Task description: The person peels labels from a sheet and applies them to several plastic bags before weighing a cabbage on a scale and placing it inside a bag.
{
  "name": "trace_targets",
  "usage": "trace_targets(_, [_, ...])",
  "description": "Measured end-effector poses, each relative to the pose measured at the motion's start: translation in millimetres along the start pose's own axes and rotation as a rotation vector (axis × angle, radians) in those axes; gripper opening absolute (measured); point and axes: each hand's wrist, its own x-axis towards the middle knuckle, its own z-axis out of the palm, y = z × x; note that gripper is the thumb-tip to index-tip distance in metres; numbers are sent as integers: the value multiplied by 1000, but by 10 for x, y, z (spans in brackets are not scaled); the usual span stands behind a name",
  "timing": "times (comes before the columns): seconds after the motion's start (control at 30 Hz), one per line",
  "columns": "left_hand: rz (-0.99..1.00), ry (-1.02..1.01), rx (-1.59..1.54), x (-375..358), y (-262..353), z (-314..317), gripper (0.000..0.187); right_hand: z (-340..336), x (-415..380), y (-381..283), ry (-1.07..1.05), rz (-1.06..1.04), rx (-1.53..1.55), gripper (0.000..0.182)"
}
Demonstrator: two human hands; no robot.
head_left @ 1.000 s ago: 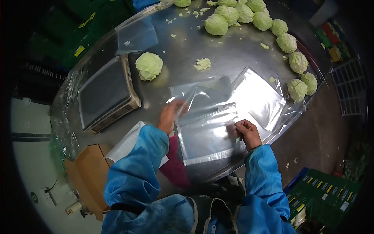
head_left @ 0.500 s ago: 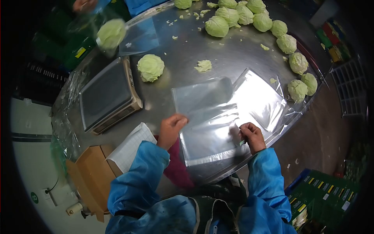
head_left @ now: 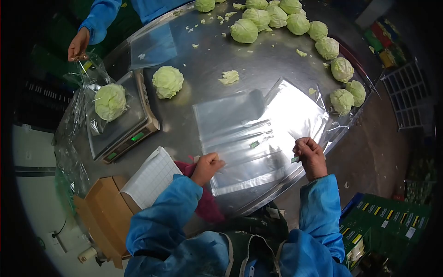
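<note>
Clear plastic bags (head_left: 235, 138) lie flat on the metal table in front of me, with a small green label (head_left: 254, 144) on the top one. My left hand (head_left: 206, 169) is closed at the bags' left edge; what it holds, if anything, is too small to name. Above the bags' right side, my right hand (head_left: 312, 157) pinches another small green label (head_left: 295, 159). A brighter stack of bags (head_left: 295, 108) lies beyond it.
A co-worker's hand (head_left: 78, 45) holds a bag with a cabbage (head_left: 110, 102) over the scale (head_left: 145, 121). One cabbage (head_left: 167, 82) sits beside the scale; several line the far right edge. A cardboard box (head_left: 102, 217) and paper sheets (head_left: 152, 177) are at lower left.
The bagged cabbage has come down onto the scale, whose display is now lit green. A green label now shows on the bag. My right hand has moved right, and my left hand slightly right and down.
</note>
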Motion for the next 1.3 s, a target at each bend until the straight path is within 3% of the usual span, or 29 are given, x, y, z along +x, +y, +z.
trace_targets(0.07, [-11,94,-297,54,-31,37,40,25,-35,18,-1,13,6,10])
trace_targets(0.4, [-23,104,-132,181,51,-74,36,26,-88,116,-180,43,117,13])
trace_targets(0.57, [-36,513,-207,662,266,-206,35,67,-3,423,-214,175,155,16])
trace_targets(0.67, [-46,620,-213,1091,283,-417,35,278,155,570,-196,155,81,17])
trace_targets(0.73, [77,671,-20,1288,294,-554,35,457,299,579,-149,137,-13,19])
trace_targets(0.83, [111,665,-14,1381,423,-637,37,556,635,845,-120,12,-179,19])
trace_targets(0.9, [118,679,-24,1429,397,-682,36,590,822,1008,-83,-122,-445,18])
trace_targets(1.03, [123,708,-45,1483,306,-739,33,641,1028,1231,-120,-182,-494,20])
trace_targets(1.13, [126,713,32,1498,326,-746,30,781,1007,1266,-32,-255,-622,24])
trace_targets(1.17, [120,717,32,1490,345,-760,30,799,972,1231,-30,-436,-778,28])
trace_targets(1.2, [57,646,-101,1462,398,-777,26,840,925,1173,-30,-618,-930,31])
trace_targets(1.3, [-38,486,-326,1278,603,-789,24,878,869,1179,-22,-646,-1017,33])
